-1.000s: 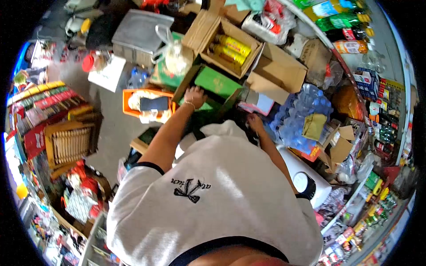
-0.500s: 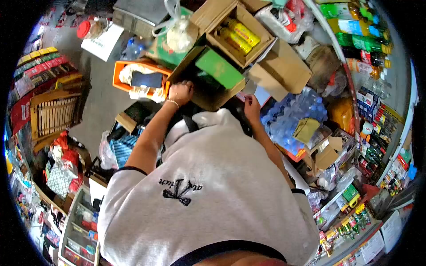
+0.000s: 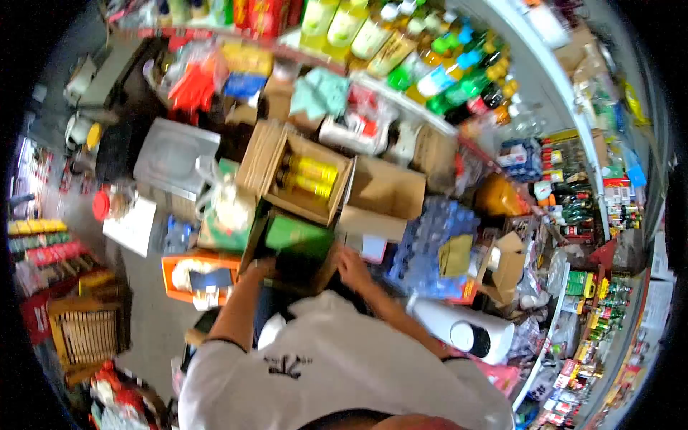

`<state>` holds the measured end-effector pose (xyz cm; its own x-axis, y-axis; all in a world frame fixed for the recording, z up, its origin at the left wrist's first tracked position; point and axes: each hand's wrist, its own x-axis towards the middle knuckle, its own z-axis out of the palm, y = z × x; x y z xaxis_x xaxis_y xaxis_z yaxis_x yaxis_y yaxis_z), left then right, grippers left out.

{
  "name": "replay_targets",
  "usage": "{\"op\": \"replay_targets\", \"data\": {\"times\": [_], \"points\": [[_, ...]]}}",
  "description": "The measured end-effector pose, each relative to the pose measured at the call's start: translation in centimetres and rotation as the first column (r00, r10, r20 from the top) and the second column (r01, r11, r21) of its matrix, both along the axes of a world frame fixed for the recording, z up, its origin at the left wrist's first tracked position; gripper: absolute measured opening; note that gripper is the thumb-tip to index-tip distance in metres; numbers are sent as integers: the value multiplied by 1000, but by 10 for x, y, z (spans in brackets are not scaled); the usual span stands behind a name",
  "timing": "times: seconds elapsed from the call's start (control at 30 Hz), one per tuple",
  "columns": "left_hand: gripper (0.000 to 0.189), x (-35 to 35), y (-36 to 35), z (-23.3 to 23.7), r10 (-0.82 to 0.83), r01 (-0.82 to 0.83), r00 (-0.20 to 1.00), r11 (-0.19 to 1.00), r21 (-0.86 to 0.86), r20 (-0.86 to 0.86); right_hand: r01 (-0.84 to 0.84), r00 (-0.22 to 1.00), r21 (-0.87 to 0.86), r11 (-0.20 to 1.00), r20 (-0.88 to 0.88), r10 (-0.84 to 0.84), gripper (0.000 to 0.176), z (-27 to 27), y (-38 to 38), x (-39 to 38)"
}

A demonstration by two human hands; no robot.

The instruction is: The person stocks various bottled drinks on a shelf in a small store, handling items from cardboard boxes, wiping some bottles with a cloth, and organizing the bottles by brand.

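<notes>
In front of my body is an open cardboard box (image 3: 326, 269) with a dark inside and a green panel (image 3: 297, 240) at its far side. My left hand (image 3: 259, 269) is closed on the near left edge of this box. At its right wall is my right hand (image 3: 350, 265), with the fingers bent against the cardboard. Motion blur softens both hands, and some fingertips are hidden. Just beyond stands another open carton (image 3: 337, 204) holding yellow-labelled bottles (image 3: 309, 178). An empty-looking open carton (image 3: 383, 193) is to its right.
An orange bin (image 3: 172, 276) with a dark phone (image 3: 215, 278) on top sits left. Blue shrink-wrapped bottles (image 3: 430, 247) are at the right, near a white cylinder (image 3: 437, 319). Shelves of drink bottles (image 3: 430, 79) curve behind. A wooden chair (image 3: 86, 333) stands far left.
My right hand has moved from beside the box onto its right wall. My left hand stays at the left edge. The view has tilted up, bringing more shelves in.
</notes>
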<state>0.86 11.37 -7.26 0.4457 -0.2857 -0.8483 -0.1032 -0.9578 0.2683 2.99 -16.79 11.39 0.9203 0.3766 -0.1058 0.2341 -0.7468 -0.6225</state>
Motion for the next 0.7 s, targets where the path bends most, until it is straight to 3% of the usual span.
{"op": "replay_targets", "data": {"times": [0.03,0.07,0.1,0.13,0.17,0.3,0.4,0.57,0.7], "points": [[38,-21,1,-61,42,-36,989,998,-46,139,25,995,-52,998,-97,-30,30,1,-5,-1],[39,-33,1,-101,98,-64,944,991,-117,314,-11,1000,36,999,-25,12,22,0,-10,-5],[41,-32,-6,-54,210,-2,669,960,-281,712,-14,999,22,1000,-45,15,21,2,-12,-9],[41,-34,-8,-86,60,-52,931,998,-31,359,-15,997,5,1000,-72,15,20,4,-13,-9],[41,-5,-11,-13,55,-56,998,994,92,15,-3,995,52,999,-97,8,19,8,-12,-9],[41,28,-15,6,72,-62,996,983,172,-54,6,983,52,999,-183,4,20,1,-15,-17],[41,39,-17,-8,70,-57,996,975,214,-55,27,991,-5,1000,-129,-27,21,4,-12,-19],[42,50,-25,-22,76,-56,995,965,255,-68,86,953,-8,996,-291,-85,29,23,-11,-25],[42,47,-28,-26,83,-58,993,961,269,-82,72,942,-47,996,-325,-84,30,19,-20,-39]]}}
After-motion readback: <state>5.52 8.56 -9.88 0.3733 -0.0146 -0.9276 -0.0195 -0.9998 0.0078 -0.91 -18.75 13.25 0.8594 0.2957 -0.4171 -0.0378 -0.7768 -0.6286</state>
